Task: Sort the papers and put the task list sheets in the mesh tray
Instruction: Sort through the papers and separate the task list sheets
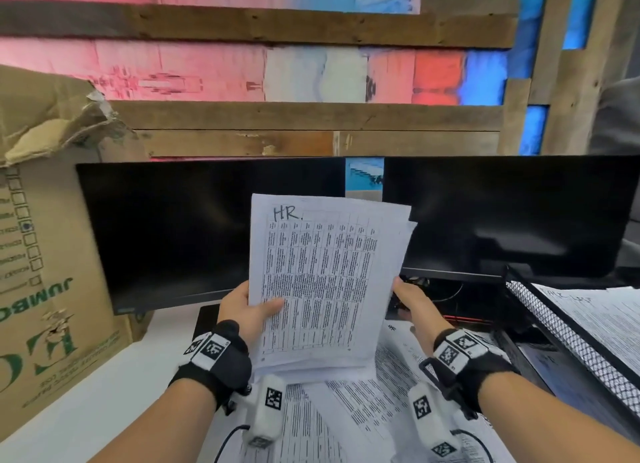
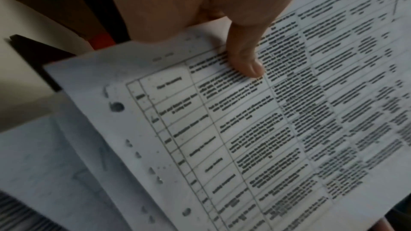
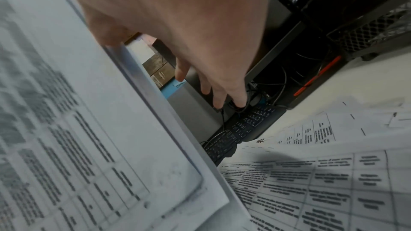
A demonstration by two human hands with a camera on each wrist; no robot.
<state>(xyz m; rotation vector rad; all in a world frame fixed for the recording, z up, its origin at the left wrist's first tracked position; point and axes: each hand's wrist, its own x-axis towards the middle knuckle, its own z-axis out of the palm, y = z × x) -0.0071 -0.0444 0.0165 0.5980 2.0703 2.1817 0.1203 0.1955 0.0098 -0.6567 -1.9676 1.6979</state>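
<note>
I hold a stack of printed table sheets (image 1: pixel 329 272) upright in front of the monitors; the top sheet has "HR." handwritten at its head. My left hand (image 1: pixel 249 306) grips the stack's left edge, thumb (image 2: pixel 244 55) pressed on the front of the top sheet (image 2: pixel 266 129). My right hand (image 1: pixel 412 303) is at the stack's right edge with its fingers (image 3: pixel 218 85) straight and spread, clear of the stack (image 3: pixel 77 129); only the thumb is near the edge. The black mesh tray (image 1: pixel 568 338) stands at the right with printed sheets (image 1: pixel 609 313) lying in it.
More printed sheets (image 1: pixel 363 410) are spread on the white desk below my hands. Two dark monitors (image 1: pixel 173 234) (image 1: pixel 502 220) stand behind. A large cardboard box (image 1: pixel 52 254) is at the left. A black keyboard (image 3: pixel 244 129), cables and a red pen (image 3: pixel 318 76) lie under the monitors.
</note>
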